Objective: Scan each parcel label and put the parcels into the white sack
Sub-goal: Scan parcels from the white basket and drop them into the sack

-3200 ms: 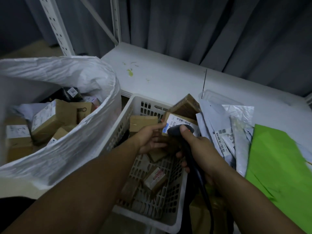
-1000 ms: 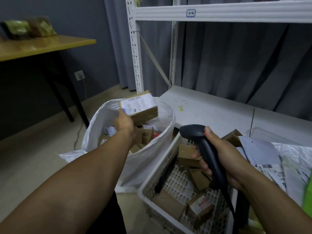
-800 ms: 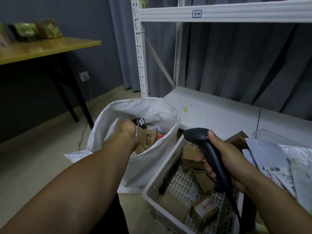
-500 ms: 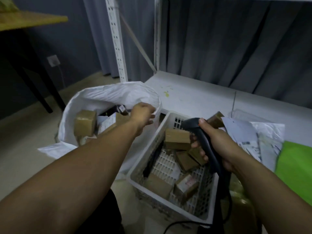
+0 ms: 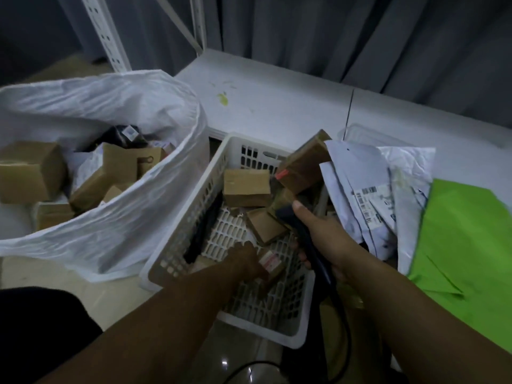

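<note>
The grip of the right hand [image 5: 328, 241] curls round the scanner [image 5: 314, 253], ready for labels, while the left hand [image 5: 246, 262], grip too blurry to tell, touches a small parcel [image 5: 271, 264] in the basket [image 5: 194, 212] beside the white sack [image 5: 124, 223].

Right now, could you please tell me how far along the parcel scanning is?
Done: several brown boxes already lie in the white sack. In hand: the left hand reaches a small red-labelled box in the basket, grip unclear, while the right hand holds the scanner. Left: several other boxes in the basket, plus the mailers beside it.
</note>
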